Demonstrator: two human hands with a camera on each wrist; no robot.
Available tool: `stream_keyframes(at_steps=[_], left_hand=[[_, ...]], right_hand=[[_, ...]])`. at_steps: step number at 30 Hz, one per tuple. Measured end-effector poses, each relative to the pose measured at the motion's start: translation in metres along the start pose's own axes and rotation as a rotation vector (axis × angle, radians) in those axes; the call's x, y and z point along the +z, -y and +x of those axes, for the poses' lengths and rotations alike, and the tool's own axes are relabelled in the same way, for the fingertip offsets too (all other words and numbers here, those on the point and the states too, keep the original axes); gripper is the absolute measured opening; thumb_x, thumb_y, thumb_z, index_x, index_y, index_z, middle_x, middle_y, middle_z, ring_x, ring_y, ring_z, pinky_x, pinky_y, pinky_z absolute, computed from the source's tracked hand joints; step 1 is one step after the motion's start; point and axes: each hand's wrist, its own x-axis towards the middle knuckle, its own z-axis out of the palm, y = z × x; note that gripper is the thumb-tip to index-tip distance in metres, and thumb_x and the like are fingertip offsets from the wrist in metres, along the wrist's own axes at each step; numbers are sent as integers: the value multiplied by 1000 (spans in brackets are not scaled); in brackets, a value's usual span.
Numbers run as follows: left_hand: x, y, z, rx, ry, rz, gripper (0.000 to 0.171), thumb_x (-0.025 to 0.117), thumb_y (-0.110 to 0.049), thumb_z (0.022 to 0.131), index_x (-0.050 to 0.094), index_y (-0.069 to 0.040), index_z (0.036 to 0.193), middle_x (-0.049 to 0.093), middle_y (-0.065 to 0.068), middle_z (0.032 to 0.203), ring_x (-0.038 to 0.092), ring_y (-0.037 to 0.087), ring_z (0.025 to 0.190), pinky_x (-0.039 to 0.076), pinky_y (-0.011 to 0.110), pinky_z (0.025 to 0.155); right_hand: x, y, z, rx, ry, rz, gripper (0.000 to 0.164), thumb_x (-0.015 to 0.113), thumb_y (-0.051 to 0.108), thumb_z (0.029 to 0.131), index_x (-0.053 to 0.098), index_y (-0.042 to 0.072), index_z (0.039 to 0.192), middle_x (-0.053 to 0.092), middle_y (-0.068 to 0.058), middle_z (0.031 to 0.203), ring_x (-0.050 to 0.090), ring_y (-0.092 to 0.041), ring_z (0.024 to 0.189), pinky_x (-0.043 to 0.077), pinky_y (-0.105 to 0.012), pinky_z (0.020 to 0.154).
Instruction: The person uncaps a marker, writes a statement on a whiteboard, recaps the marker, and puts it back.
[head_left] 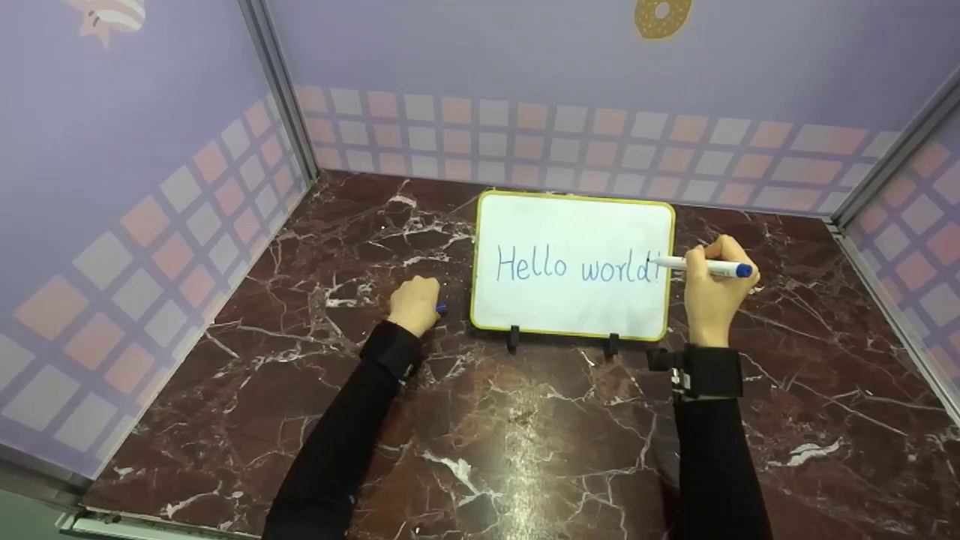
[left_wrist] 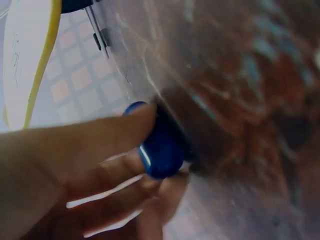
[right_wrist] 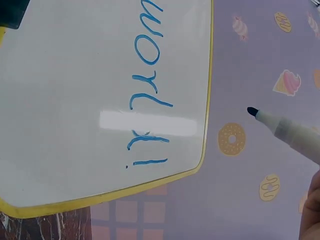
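My right hand grips a white marker with a blue end. Its dark tip is uncovered and overlaps the board's right part in the head view; the right wrist view shows the tip apart from the board surface. The whiteboard, yellow-edged, stands tilted back and bears "Hello world!" in blue handwriting. Left of the board, my left hand pinches a blue marker cap between thumb and fingers, low over the table.
Two black stand feet hold up the board's lower edge. Dark red marbled table lies underneath. Lilac panels with pink and white squares enclose the left, back and right sides.
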Motion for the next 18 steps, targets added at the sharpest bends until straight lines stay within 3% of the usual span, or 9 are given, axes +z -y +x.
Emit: stream_keyframes(at_steps=[5, 10, 14, 18], left_hand=[[-15, -6, -8, 79, -202, -56, 26, 83, -11, 79, 71, 2, 99, 73, 21, 99, 71, 41, 90, 59, 51, 74], [-39, -32, -28, 294, -439, -169, 20, 79, -13, 83, 71, -1, 96, 71, 15, 95, 70, 34, 88, 59, 46, 76], [-51, -56, -46, 483, -535, -266, 16, 77, -13, 84, 72, -2, 95, 71, 11, 94, 68, 28, 87, 58, 40, 80], [-56, -67, -59, 594, -580, -287, 16, 77, -14, 85, 73, -3, 96, 73, 9, 95, 68, 25, 89, 58, 36, 82]], right_hand=[[3, 8, -3, 57, 20, 62, 28, 52, -13, 80, 35, -11, 58, 37, 11, 50, 30, -4, 45, 22, -17, 46], [18, 28, -14, 121, 110, 218, 25, 51, -15, 81, 40, -12, 58, 52, 3, 54, 42, -7, 43, 36, -16, 44], [34, 46, -29, 192, 213, 324, 25, 52, -14, 82, 44, -7, 59, 58, -1, 57, 46, -9, 42, 37, -17, 41], [47, 55, -44, 285, 291, 479, 32, 52, -13, 85, 46, 3, 57, 57, -3, 59, 46, -9, 43, 35, -18, 41]])
